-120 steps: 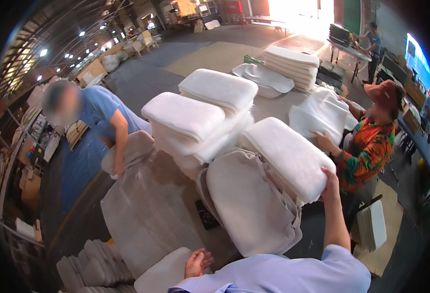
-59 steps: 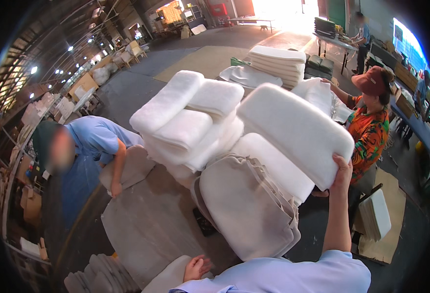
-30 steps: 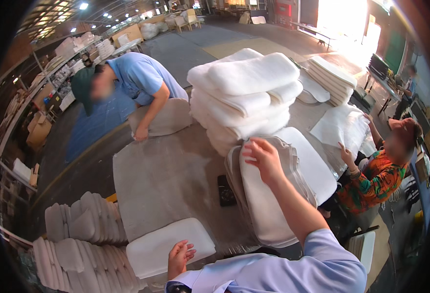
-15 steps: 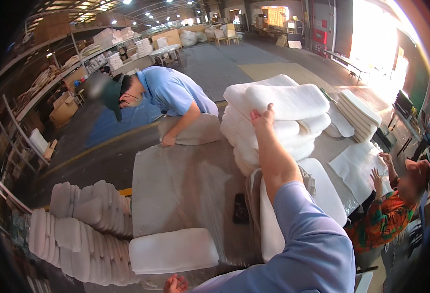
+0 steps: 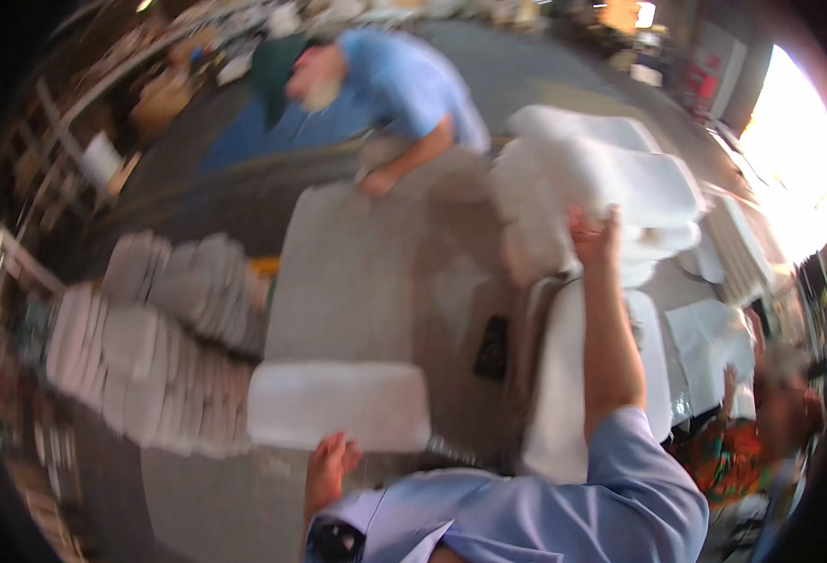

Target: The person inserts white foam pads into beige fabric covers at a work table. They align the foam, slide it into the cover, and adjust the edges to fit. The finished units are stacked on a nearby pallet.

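A tall pile of thick, fluffy white folded pads (image 5: pixel 536 188) stands at the right of the table. My right hand (image 5: pixel 597 239) grips the near edge of the top pad (image 5: pixel 629 183), which lies skewed over the pile. Close to my body, my left hand (image 5: pixel 332 462) is open and loosely curled with nothing in it. Just beyond its fingers a flat white folded pad (image 5: pixel 338 405) lies on the table's near left edge. Motion blurs both hands.
Across the plastic-covered table (image 5: pixel 451 310) a co-worker in a blue shirt (image 5: pixel 413 84) bends over grey folded material. A black phone-like object (image 5: pixel 492 347) lies mid-table. Stacked pads (image 5: pixel 151 366) stand at left. At right, another person (image 5: pixel 733 450) handles a white sheet (image 5: pixel 709 342).
My view has swung and blurred. The top pad has shifted toward me on its pile, my right hand at its edge. My left hand has come further into view beside the near pad.
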`<action>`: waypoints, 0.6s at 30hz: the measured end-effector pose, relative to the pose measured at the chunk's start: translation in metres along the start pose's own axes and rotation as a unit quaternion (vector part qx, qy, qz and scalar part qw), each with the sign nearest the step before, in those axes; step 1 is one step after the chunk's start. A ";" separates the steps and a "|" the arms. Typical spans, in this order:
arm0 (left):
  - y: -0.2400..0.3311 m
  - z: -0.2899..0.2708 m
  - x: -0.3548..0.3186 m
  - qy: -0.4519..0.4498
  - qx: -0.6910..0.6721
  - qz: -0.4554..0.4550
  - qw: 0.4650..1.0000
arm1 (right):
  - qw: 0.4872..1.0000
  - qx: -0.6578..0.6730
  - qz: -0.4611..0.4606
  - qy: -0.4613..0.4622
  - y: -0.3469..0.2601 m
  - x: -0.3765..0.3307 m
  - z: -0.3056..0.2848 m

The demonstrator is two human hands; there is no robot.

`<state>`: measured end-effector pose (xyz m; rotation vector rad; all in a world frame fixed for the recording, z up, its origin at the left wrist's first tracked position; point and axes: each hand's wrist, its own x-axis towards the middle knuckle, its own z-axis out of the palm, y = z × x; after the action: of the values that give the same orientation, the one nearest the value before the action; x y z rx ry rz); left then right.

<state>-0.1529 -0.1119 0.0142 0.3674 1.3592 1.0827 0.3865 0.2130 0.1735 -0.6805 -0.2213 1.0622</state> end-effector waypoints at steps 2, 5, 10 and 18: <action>0.034 -0.024 -0.021 0.045 0.045 0.032 0.997 | 0.998 0.003 0.027 0.049 0.058 -0.053 0.005; 0.056 -0.074 0.000 0.076 0.050 0.052 0.994 | 0.995 -0.062 0.080 0.013 0.101 -0.124 -0.004; 0.108 -0.153 0.058 0.145 0.093 0.132 0.976 | 0.897 -0.387 0.202 -0.064 0.209 -0.225 -0.050; 0.140 -0.192 0.183 0.147 0.285 0.156 0.934 | 0.809 -0.539 0.236 -0.013 0.331 -0.308 -0.100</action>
<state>-0.4109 0.0339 -0.0349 0.8998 1.9314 1.0073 0.0432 0.0091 -0.0612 -1.8226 -0.7375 1.3889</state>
